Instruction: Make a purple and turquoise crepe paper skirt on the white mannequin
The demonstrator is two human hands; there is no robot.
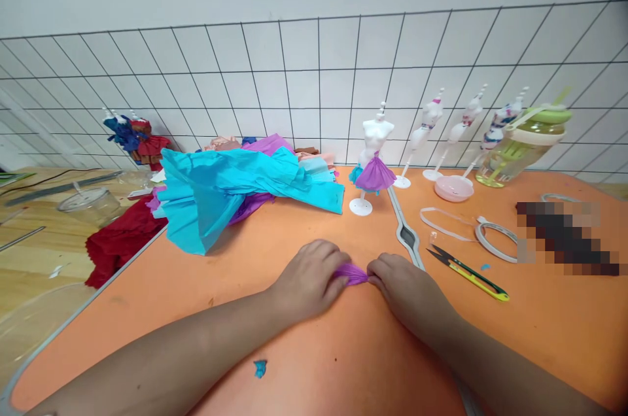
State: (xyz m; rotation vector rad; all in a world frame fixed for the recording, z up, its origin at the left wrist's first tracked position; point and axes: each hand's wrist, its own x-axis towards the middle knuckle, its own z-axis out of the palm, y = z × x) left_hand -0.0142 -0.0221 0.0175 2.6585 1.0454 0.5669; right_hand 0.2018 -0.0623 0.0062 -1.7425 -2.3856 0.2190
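Between my two hands, low over the orange table, is a small piece of purple crepe paper (352,274), gathered into pleats. My left hand (310,277) has its fingers closed over the paper's left side. At the right end, where the pleats narrow, my right hand (406,285) pinches it. Just beyond my hands stands a white mini dress form (377,135) on a round base, with a purple and teal paper skirt (376,174) around its hips. Right of my right hand lie yellow-handled thread snips (471,275), blades apart.
Blue crepe paper (210,193) lies in a heap at the back left, with dark red paper (120,239) beside it. Several decorated dress forms (426,121), a pink dish (454,188) and a green-lidded bottle (523,144) stand at the back right. Tape rolls (495,242) lie nearby. A teal scrap (260,369) is in front.
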